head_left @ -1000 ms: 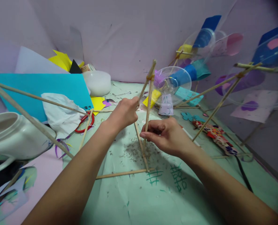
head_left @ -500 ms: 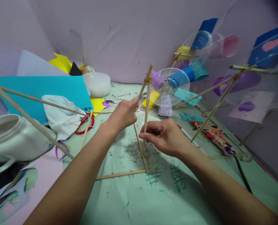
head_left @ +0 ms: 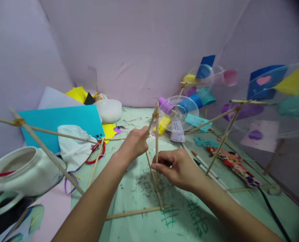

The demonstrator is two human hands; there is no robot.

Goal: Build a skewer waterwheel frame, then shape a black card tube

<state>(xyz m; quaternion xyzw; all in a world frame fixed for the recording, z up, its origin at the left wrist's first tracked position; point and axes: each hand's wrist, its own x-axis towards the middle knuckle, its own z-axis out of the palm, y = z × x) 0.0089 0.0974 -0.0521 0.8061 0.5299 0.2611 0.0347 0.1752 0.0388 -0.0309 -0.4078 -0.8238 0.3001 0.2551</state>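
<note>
Both my hands are on a frame of thin wooden sticks joined at the corners. My left hand (head_left: 135, 144) is closed around one slanting stick (head_left: 153, 117), below a yellowish binding at the top. With thumb and fingers, my right hand (head_left: 177, 166) pinches the lower part of the neighbouring upright stick (head_left: 157, 141). These two sticks meet at the binding and spread apart below. Beneath them a base stick (head_left: 153, 174) runs down to a crosswise stick (head_left: 136, 213) near the front. More sticks (head_left: 46, 144) stand bound together at the left.
At left lie a white ceramic pot (head_left: 26, 174), crumpled tissue (head_left: 75, 148), turquoise card (head_left: 61, 124) and red-handled scissors (head_left: 95, 154). To the right stand stick frames with clear discs (head_left: 179, 114) bearing coloured paper cups. Pencils (head_left: 209, 171) and a patterned strip (head_left: 235, 166) lie nearby.
The whole scene sits lower in the picture as my view tilts up. Both hands keep their hold on the sticks, with little visible movement relative to the frame.
</note>
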